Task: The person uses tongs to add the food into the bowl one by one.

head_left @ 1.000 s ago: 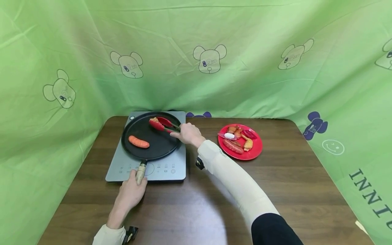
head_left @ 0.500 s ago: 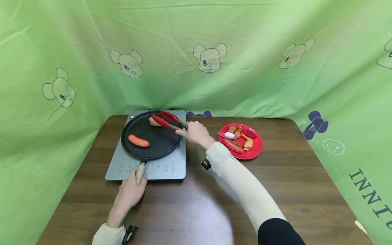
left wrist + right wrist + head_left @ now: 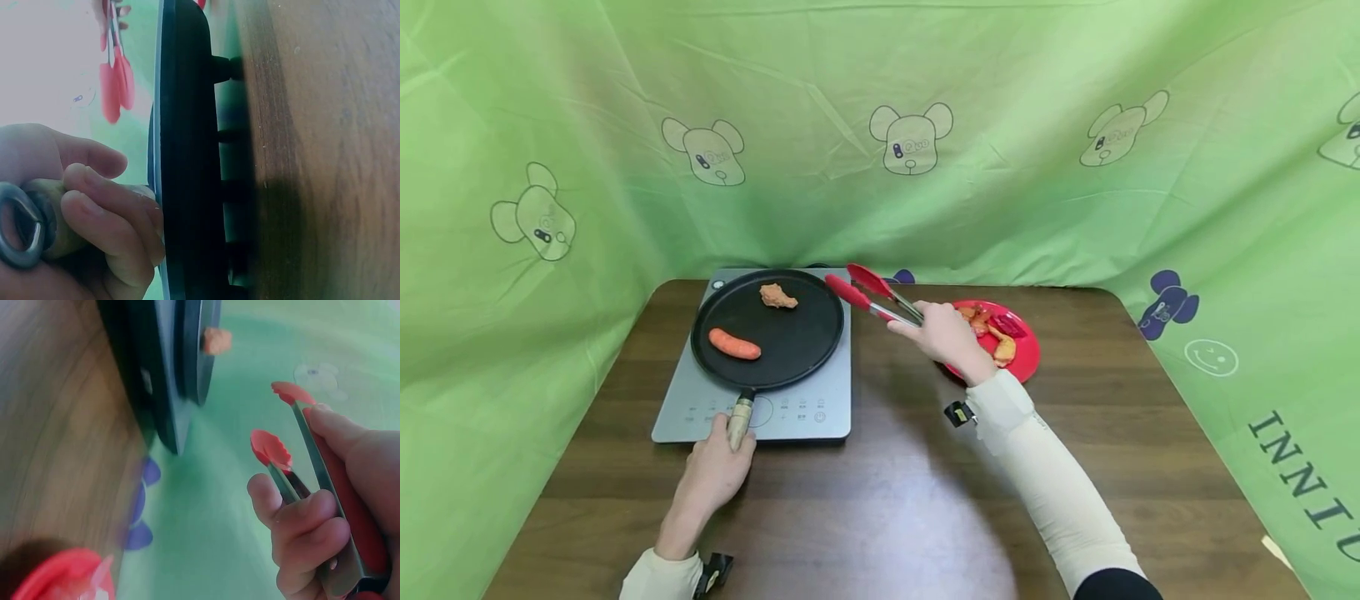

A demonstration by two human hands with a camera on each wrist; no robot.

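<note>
Above grained wood, the left grip clasps a rounded pan handle, the right grip red-tipped metal tongs.

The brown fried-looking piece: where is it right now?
In the head view, the brown fried-looking piece lies in the far part of the black pan, beyond the orange sausage and to its right, left of the red-tipped tongs.

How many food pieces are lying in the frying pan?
2: a sausage lies toward the left of the frying pan, and a brown lumpy piece lies near its far edge. Nothing blocks the view there, so none seems hidden.
</note>
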